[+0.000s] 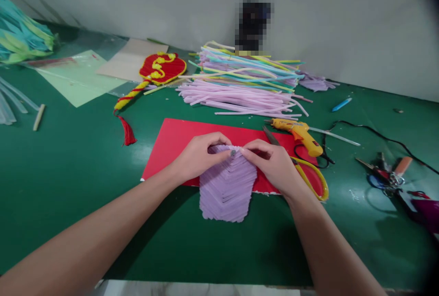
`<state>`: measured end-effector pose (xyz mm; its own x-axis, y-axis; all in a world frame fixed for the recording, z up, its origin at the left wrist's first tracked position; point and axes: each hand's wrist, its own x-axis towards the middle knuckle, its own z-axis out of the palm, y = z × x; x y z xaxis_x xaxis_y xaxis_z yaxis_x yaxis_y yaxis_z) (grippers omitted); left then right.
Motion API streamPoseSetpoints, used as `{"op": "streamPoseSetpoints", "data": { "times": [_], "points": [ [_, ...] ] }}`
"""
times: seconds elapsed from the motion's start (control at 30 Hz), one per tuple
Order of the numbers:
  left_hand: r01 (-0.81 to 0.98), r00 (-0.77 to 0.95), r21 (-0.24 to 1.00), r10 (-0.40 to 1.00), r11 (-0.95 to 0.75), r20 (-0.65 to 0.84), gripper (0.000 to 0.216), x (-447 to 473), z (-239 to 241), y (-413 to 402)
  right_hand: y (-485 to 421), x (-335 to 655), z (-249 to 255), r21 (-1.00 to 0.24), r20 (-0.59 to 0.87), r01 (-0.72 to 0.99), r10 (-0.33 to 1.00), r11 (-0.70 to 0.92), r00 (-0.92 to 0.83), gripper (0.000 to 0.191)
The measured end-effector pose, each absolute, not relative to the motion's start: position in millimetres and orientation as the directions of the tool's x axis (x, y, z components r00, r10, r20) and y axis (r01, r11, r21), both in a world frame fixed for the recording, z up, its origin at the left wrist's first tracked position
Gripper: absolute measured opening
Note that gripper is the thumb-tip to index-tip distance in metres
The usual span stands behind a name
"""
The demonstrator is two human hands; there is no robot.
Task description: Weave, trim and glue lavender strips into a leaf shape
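Note:
A flat lilac piece (226, 191) built of rows of pipe cleaners in a chevron pattern lies half on a red card sheet (171, 145), half on the green table. My left hand (199, 156) and my right hand (274, 163) meet at the piece's far edge. Both hands have their fingers curled and pinched together on its topmost row, thumbs nearly touching. The near part of the piece lies uncovered.
A yellow glue gun (302, 134) and yellow-handled scissors (308, 172) lie right of my right hand. A heap of pastel pipe cleaners (240, 81) sits behind. A red and yellow fan (157, 70) with a tassel lies back left. More tools (387, 175) lie at the right.

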<state>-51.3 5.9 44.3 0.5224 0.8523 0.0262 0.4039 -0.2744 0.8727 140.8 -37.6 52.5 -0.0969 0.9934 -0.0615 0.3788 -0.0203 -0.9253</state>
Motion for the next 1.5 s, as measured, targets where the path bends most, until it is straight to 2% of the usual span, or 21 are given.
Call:
{"op": "streamPoseSetpoints", "data": {
  "times": [0.3,0.77,0.97,1.23,1.5],
  "points": [
    [0.402,0.517,0.88,0.856,-0.253,0.01,0.015,-51.1,45.0,6.1,-36.9,139.8,54.6,-0.914,-0.025,0.405,0.999,-0.012,-0.028,0.029],
    [0.42,0.527,0.872,0.85,-0.251,-0.009,0.018,-51.0,44.1,5.8,-37.0,137.6,50.8,-0.891,0.075,0.45,0.997,0.065,0.004,0.016],
    [0.404,0.519,0.879,0.855,-0.254,0.008,0.017,-50.7,44.8,5.4,-34.4,145.1,50.2,-0.851,0.142,0.519,0.986,0.079,0.082,0.015],
    [0.412,0.519,0.878,0.855,-0.245,-0.005,0.019,-51.1,43.9,6.0,-34.9,143.4,54.1,-0.874,0.087,0.481,0.996,0.068,0.017,0.023],
    [0.425,0.529,0.872,0.848,-0.244,-0.021,0.019,-51.3,44.2,6.5,-35.7,137.7,48.0,-0.924,-0.003,0.383,1.0,-0.012,0.024,0.024]
  ]
}}
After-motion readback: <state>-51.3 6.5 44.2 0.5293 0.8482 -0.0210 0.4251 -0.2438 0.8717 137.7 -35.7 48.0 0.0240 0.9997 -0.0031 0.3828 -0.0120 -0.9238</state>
